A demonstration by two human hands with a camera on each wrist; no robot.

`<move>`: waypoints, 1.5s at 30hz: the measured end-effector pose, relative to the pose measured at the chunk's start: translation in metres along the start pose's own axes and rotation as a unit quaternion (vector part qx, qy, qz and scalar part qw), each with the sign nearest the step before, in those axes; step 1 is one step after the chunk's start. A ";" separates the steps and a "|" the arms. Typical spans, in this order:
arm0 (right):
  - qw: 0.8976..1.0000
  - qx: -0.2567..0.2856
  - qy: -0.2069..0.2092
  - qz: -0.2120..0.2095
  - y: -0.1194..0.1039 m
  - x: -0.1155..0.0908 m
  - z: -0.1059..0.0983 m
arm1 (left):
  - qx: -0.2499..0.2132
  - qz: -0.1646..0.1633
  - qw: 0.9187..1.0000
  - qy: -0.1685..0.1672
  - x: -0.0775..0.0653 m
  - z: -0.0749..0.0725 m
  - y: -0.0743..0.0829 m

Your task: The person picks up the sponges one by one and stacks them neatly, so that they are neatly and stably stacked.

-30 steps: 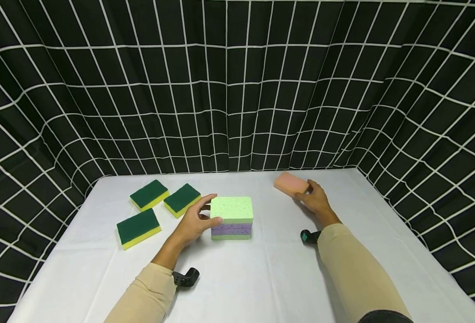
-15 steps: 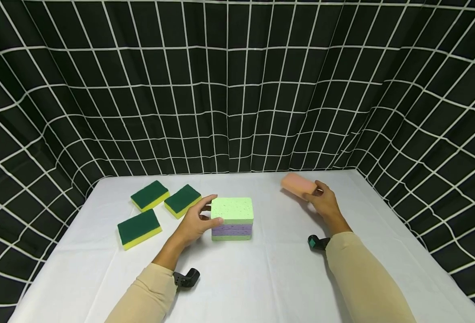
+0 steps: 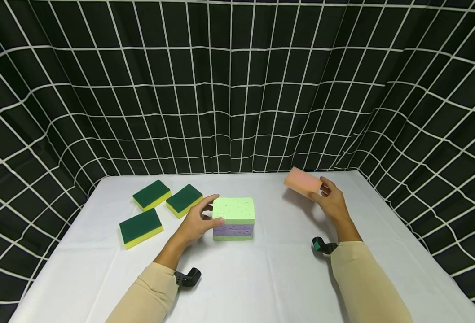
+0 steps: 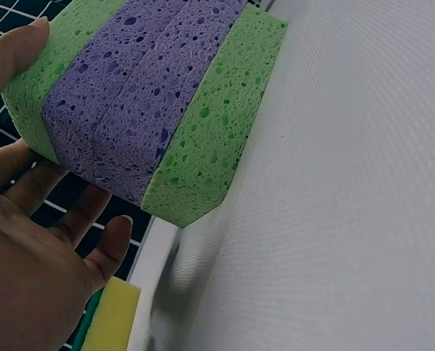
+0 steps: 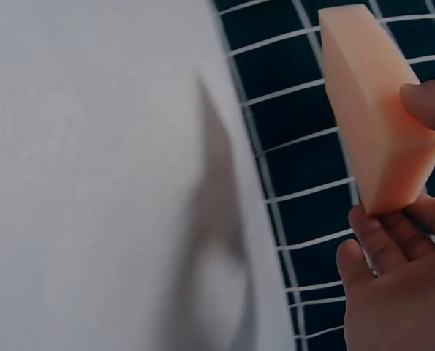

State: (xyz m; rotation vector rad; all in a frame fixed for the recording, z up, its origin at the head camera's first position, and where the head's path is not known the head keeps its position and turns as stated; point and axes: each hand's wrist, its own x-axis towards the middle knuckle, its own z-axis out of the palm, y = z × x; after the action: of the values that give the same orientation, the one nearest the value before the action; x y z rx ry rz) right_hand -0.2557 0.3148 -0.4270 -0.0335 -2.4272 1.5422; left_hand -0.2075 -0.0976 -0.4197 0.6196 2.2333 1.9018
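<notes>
pinching the peach sponge (image 3: 302, 181) by one end, right hand (image 3: 334, 204) holds it just above the tabletop (image 3: 245, 287); left hand (image 3: 192, 226) has fingers gripping the sponge stack (image 3: 233, 230). sponge looks light, soft, probably squashes; best held gently by its long edges.

I'm in what looks like a lab's filming booth: gridded black curtain (image 3: 241, 96) beyond my white table's (image 3: 243, 282) far edge and round both back corners, wrist cameras (image 3: 187, 278) on me.
</notes>
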 end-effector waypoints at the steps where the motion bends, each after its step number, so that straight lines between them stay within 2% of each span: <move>1: 1.000 0.001 0.000 -0.005 -0.002 -0.001 -0.001 | 0.000 -0.001 1.000 0.001 0.000 0.000 0.000; 14: 0.996 0.028 -0.025 -0.083 -0.040 -0.023 -0.005 | -0.001 -0.002 1.000 0.000 0.000 0.001 0.000; 22: 0.990 0.045 -0.034 -0.132 -0.056 -0.033 0.000 | 0.002 -0.001 1.000 0.002 0.000 0.001 0.000; 32: 0.976 0.057 -0.058 -0.202 -0.074 -0.040 0.012 | 0.006 0.000 1.000 0.003 0.000 0.000 0.001; 41: 0.965 0.068 -0.091 -0.236 -0.113 -0.058 0.026 | 0.008 -0.003 1.000 -0.002 0.000 0.000 0.002; 45: 0.959 0.074 -0.106 -0.253 -0.122 -0.061 0.033 | 0.012 -0.005 1.000 0.001 -0.001 0.001 0.003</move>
State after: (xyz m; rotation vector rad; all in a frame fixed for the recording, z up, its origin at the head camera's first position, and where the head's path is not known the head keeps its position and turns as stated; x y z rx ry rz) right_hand -0.1895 0.2229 -0.3437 0.7571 -2.2097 1.5297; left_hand -0.2058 -0.0971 -0.4171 0.6089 2.2604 1.8751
